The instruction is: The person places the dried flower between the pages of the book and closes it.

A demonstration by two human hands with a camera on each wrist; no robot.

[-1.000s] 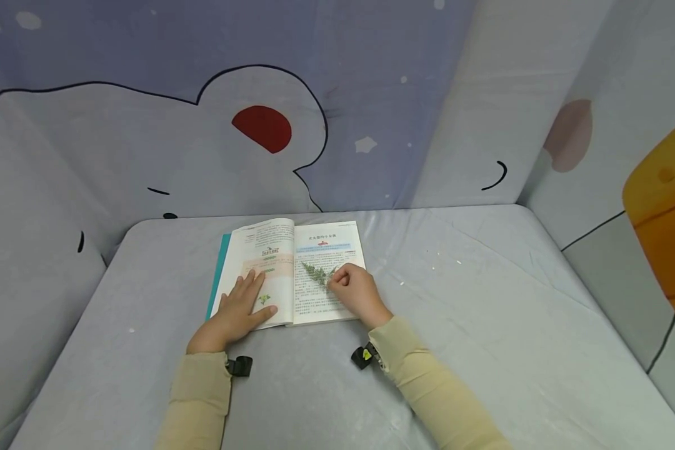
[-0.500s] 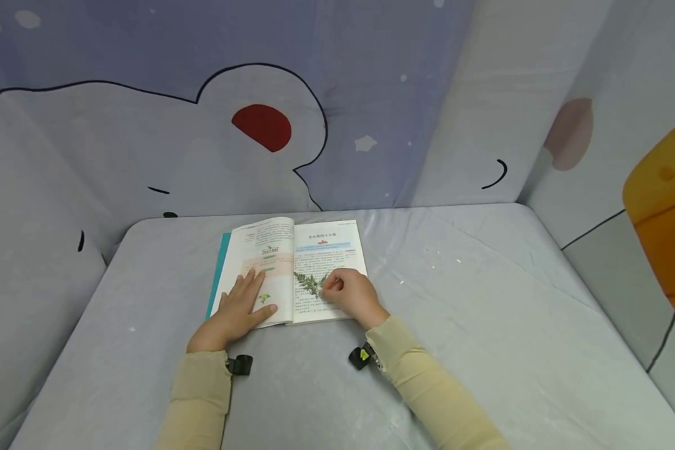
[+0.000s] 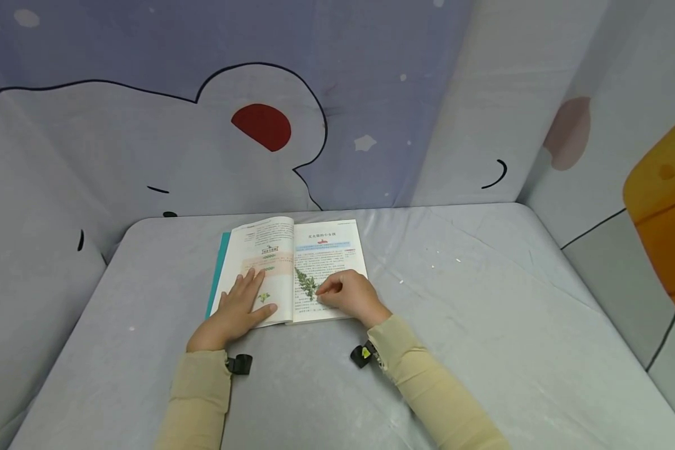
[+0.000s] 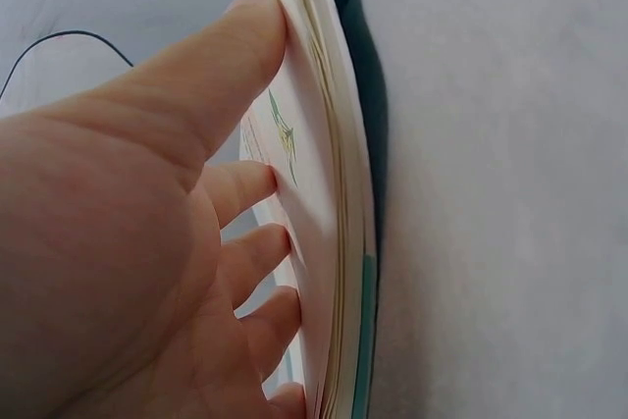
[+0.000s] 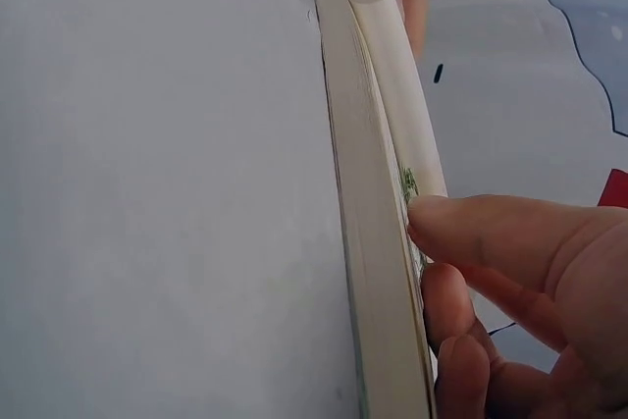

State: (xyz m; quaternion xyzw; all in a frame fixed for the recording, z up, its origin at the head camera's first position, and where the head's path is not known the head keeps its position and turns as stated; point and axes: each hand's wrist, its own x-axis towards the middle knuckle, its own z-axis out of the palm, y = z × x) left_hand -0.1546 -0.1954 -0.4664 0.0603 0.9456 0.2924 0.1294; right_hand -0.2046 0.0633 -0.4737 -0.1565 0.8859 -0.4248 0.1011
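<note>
An open book (image 3: 337, 250) with a teal cover edge lies on the cloth-covered table in the head view. My left hand (image 3: 233, 315) rests with spread fingers on its left page; the left wrist view shows the thumb and fingertips touching the paper. On the right page, near the spine, lies a leafy green sprig (image 3: 306, 282). My right hand (image 3: 353, 297) pinches the lower right end of the sprig between thumb and fingers, low over the page. Most of the sprig (image 5: 409, 183) is hidden behind the thumb in the right wrist view.
Pale grey cloth (image 3: 484, 325) covers the table, with several tiny white specks right of the book. A printed fabric wall (image 3: 371, 106) rises along the back edge and both sides. Black straps (image 3: 240, 364) sit at both wrists.
My right hand has shifted a little left over the right page, taking the sprig closer to the spine and turning it steeper. The left hand and the book have stayed put.
</note>
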